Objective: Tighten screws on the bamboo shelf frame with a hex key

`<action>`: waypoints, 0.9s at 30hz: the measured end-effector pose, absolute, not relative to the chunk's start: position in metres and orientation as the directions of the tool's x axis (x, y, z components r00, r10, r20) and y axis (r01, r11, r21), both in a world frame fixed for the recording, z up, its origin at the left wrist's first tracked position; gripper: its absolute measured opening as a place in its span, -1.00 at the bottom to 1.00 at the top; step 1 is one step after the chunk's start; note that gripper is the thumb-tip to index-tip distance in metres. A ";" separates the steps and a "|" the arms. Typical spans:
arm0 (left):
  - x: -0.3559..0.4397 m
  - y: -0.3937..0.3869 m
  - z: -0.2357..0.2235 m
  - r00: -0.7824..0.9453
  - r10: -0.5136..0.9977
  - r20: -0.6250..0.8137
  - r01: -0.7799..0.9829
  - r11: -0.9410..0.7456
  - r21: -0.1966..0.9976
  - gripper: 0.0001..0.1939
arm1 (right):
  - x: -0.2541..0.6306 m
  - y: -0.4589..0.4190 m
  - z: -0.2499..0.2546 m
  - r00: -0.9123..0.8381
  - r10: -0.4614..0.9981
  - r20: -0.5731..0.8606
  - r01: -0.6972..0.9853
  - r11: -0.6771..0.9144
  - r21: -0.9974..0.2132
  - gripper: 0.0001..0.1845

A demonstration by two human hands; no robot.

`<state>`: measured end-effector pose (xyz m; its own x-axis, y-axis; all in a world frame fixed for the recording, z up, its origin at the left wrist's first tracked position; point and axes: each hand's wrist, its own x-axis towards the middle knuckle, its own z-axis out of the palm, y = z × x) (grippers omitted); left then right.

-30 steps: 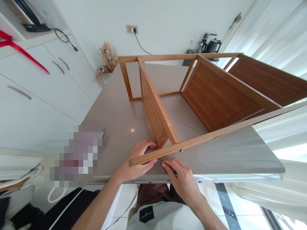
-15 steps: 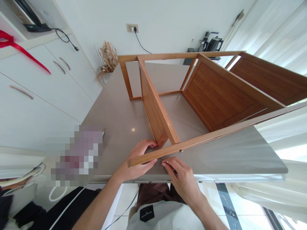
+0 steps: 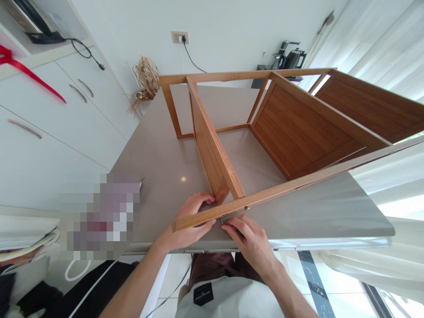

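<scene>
A wooden shelf frame with panelled shelves lies on its side on the grey countertop. Near the free end of its closest rail, my left hand grips the wood, with fingers on both sides of the rail. My right hand is closed in a pinch just below that rail, beside the left fingertips. Between its thumb and fingers is a thin metal piece, upright against the rail's outer side; it is too small to tell its exact kind. A small metal fitting sits on the rail farther right.
A blurred-out object lies at the counter's left edge. Dried stalks stand by the far left corner. A black kettle is by the back wall, and curtains hang at right. White cabinets line the left.
My right fingers have shifted slightly around the thin metal piece at the rail. The left grip stays the same, and the view has moved a little.
</scene>
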<state>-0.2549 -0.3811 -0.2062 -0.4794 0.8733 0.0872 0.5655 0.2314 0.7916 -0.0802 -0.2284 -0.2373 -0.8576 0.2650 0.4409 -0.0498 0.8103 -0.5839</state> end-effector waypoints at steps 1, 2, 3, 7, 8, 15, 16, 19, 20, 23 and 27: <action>-0.255 -0.381 -0.206 -0.478 0.874 0.081 0.567 0.237 0.789 -0.64 | -0.080 -0.227 -0.238 -0.850 0.269 0.452 -0.043 0.821 -0.569 -0.94; -0.255 -0.381 -0.205 -0.476 0.876 0.075 0.570 0.243 0.785 -0.65 | -0.080 -0.225 -0.238 -0.843 0.275 0.462 -0.033 0.832 -0.555 -0.95; -0.255 -0.381 -0.204 -0.472 0.879 0.069 0.576 0.247 0.779 -0.66 | -0.079 -0.223 -0.238 -0.836 0.282 0.471 -0.020 0.842 -0.540 -0.94; -0.255 -0.381 -0.202 -0.469 0.880 0.081 0.599 0.249 0.761 -0.65 | -0.079 -0.219 -0.238 -0.812 0.337 0.476 0.068 0.866 -0.496 -0.88; -0.255 -0.381 -0.202 -0.468 0.880 0.086 0.605 0.248 0.756 -0.64 | -0.078 -0.219 -0.238 -0.813 0.349 0.467 0.088 0.866 -0.492 -0.88; -0.256 -0.380 -0.202 -0.454 0.887 0.089 0.618 0.241 0.748 -0.64 | -0.072 -0.219 -0.232 -0.863 0.331 0.382 0.118 0.866 -0.485 -0.81; -0.255 -0.380 -0.202 -0.455 0.885 0.095 0.621 0.239 0.746 -0.64 | -0.072 -0.220 -0.231 -0.872 0.322 0.369 0.113 0.866 -0.487 -0.79; -0.255 -0.380 -0.202 -0.462 0.879 0.116 0.621 0.228 0.750 -0.63 | -0.072 -0.220 -0.228 -0.890 0.304 0.339 0.101 0.858 -0.503 -0.79; -0.255 -0.380 -0.203 -0.464 0.878 0.116 0.615 0.225 0.756 -0.63 | -0.073 -0.221 -0.228 -0.890 0.306 0.339 0.098 0.854 -0.511 -0.80; -0.254 -0.380 -0.204 -0.458 0.882 0.110 0.606 0.219 0.765 -0.64 | -0.075 -0.223 -0.227 -0.888 0.313 0.338 0.090 0.838 -0.539 -0.80; -0.254 -0.381 -0.205 -0.457 0.882 0.112 0.609 0.219 0.762 -0.66 | -0.076 -0.225 -0.228 -0.891 0.313 0.328 0.093 0.834 -0.543 -0.80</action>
<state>-0.2544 -0.3812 -0.2053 -0.4570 0.8824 0.1120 0.6092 0.2187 0.7622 -0.0762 -0.2250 -0.2281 -0.8913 0.3131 0.3278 0.0934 0.8344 -0.5432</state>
